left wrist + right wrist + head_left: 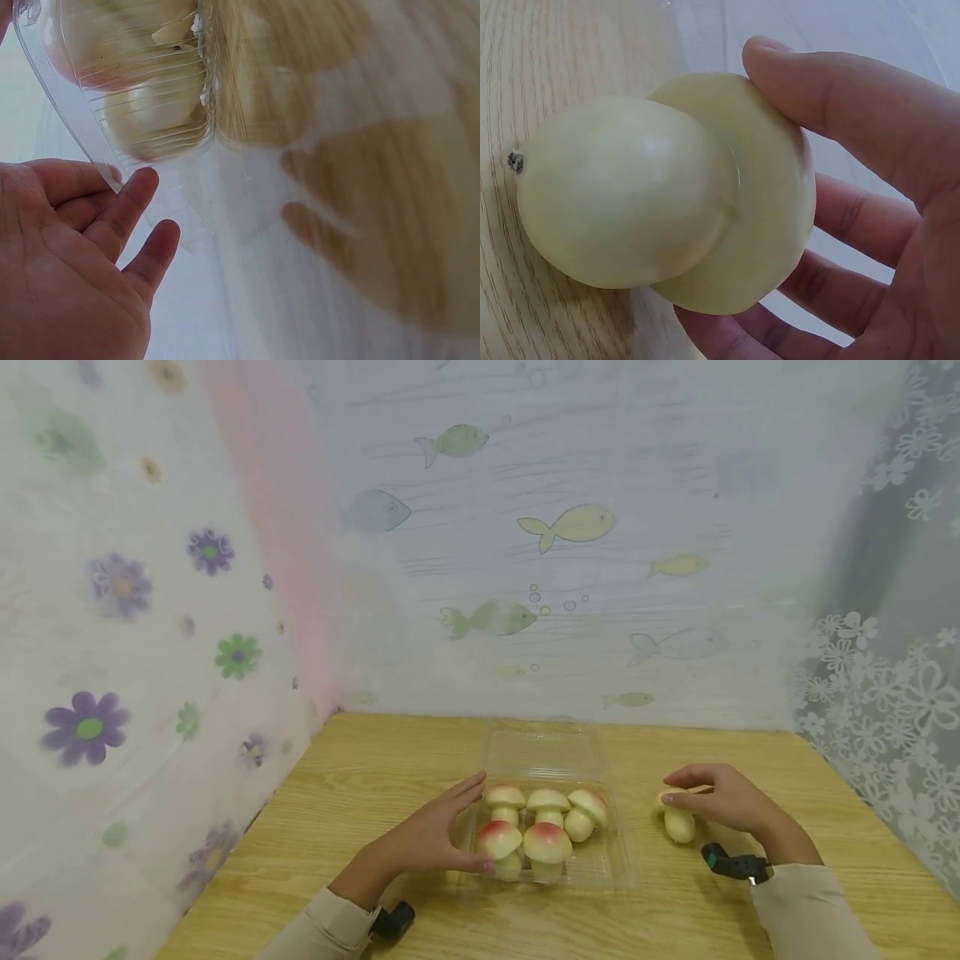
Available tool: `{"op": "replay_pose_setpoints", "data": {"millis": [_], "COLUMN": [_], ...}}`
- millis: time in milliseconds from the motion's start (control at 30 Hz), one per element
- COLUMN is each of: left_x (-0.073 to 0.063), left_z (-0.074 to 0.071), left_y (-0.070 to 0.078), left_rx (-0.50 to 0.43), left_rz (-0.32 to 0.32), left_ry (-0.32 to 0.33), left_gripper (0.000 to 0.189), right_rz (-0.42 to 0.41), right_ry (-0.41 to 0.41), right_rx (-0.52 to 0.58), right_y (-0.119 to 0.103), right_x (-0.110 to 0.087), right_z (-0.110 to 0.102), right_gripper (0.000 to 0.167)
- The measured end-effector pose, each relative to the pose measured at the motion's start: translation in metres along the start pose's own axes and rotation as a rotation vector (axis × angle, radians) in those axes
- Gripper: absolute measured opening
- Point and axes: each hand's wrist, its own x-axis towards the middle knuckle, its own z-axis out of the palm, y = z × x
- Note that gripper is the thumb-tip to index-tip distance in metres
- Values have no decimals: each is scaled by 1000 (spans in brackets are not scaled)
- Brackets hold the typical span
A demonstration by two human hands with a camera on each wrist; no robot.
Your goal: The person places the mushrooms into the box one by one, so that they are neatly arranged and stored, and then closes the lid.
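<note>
A clear plastic clamshell box (600,864) lies on the table with its lid (542,750) folded back. Several toy mushrooms (547,843) with cream stems and red-tinged caps fill its left and middle; the back right one leans. My left hand (431,839) is spread at the box's left side, and in the left wrist view its fingertips (142,180) touch the rim. To the right of the box, my right hand (723,802) holds another mushroom (622,195) by its cap, thumb on one side and fingers on the other. Its stem points toward the front.
The wooden table (360,760) meets a fish-patterned curtain (570,677) at the back. Flowered sheets hang at left (150,677) and right (885,693). A black wrist camera (393,920) is strapped at the left wrist and another camera (735,864) at the right.
</note>
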Motion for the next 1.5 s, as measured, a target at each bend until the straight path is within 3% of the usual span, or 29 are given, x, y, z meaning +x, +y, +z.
{"op": "replay_pose_setpoints", "data": {"millis": [633,1067,1500], "left_x": [0,0,-1], "left_z": [-1,-2,-1], "left_y": [0,2,2], "left_rx": [-12,-16,-9], "left_rz": [-6,18,-1], "left_ry": [-4,-6,-3], "left_gripper": [119,116,117], "right_rz": [-37,-27,-47], "right_ry": [56,47,74], "right_rx": [-56,-13,-28], "right_y": [-7,-17,-30], "right_x": [0,-2,-2], "right_z": [-4,-6,-9], "right_gripper": [50,52,49]}}
